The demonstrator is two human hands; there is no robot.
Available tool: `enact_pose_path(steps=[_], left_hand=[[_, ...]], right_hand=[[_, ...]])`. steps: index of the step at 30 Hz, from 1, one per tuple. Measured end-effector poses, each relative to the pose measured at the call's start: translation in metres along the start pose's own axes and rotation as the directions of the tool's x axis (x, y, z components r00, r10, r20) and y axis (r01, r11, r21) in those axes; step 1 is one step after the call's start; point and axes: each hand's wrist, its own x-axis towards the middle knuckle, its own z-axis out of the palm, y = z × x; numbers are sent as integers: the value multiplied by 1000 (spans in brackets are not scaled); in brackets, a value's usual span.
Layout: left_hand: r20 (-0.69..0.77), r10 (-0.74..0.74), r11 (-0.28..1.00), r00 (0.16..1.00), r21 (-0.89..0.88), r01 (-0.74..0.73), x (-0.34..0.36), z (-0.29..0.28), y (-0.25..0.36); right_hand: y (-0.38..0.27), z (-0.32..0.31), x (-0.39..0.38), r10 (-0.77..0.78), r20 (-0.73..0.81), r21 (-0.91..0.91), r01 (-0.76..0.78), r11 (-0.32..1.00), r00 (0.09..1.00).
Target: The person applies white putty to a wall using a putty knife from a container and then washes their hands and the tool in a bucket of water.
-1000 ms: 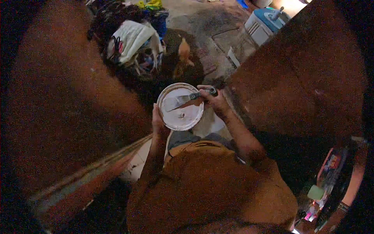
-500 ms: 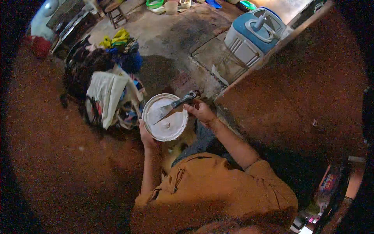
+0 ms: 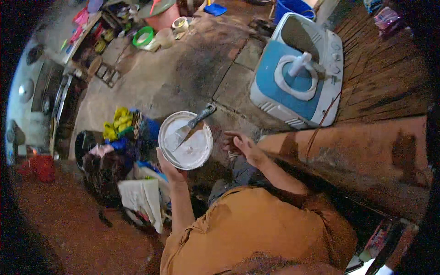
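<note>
My left hand (image 3: 171,168) grips the rim of a round white tub (image 3: 209,147) from the near left side. White paste (image 3: 189,153) covers the inside of the tub; how deep it is I cannot tell. A putty knife (image 3: 197,120) rests across it, its blade in the paste and its dark handle sticking out over the far right rim. To the right of the tub, apart from it, my right hand (image 3: 245,149) holds nothing, with its fingers partly stretched out and spread.
A blue and white washing machine (image 3: 270,85) stands at the far right, beside a low wall (image 3: 353,142). Left of the tub lies a heap of clothes (image 3: 112,160) with a white cloth (image 3: 144,197). Farther off are a small stool (image 3: 107,74), a green basin (image 3: 142,39) and a blue bucket (image 3: 293,10).
My right hand has moved away from the tub and the knife handle. The view has swung, so the washing machine appears larger and the clothes heap lower. The knife stays on the tub.
</note>
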Motion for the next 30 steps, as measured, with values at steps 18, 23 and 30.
enact_pose_path(steps=[18,23,30], left_hand=[[171,-121,962,978,263,73,27,-61,-21],[310,-150,968,939,237,76,80,-98,-47],[256,-659,707,707,-111,699,157,-151,-72]], right_hand=[[193,22,-65,-58,-541,70,114,991,839],[281,-4,-20,-55,-570,179,190,965,820],[424,-45,16,-15,-793,280,387,878,610]])
